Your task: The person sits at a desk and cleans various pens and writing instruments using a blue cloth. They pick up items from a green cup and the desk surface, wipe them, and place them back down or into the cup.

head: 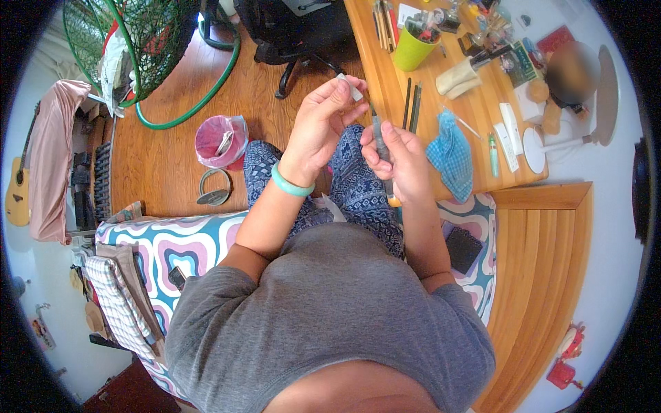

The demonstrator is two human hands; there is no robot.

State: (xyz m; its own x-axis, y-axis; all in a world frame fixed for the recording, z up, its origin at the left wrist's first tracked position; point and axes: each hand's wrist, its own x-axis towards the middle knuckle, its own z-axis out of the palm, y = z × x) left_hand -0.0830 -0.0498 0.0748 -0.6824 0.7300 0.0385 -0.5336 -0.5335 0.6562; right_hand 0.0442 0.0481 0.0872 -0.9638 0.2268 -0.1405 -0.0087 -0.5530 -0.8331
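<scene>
My left hand (325, 111), a pale green bangle (292, 181) at its wrist, pinches a small whitish piece (355, 92) between thumb and fingers; its material is unclear. Just to the right, my right hand (405, 160) grips a slim pen-like tool (380, 139) with a grey barrel, a dark tip pointing up and an orange-yellow end below. The tip is near my left fingers, with a small gap. Both hands are above my lap by the desk's edge. Dark pencil-like sticks (407, 106) lie on the desk beyond my right hand, close to a blue checked cloth (449, 155).
The wooden desk (384, 77) bears a lime-green cup (413, 51) of tools, a beige roll (458, 80), a white handset (510, 128) and a lamp (533, 149). A pink lined waste bin (207, 135) stands on the floor at left, below a green hoop (196, 111). An office chair (304, 36) stands ahead.
</scene>
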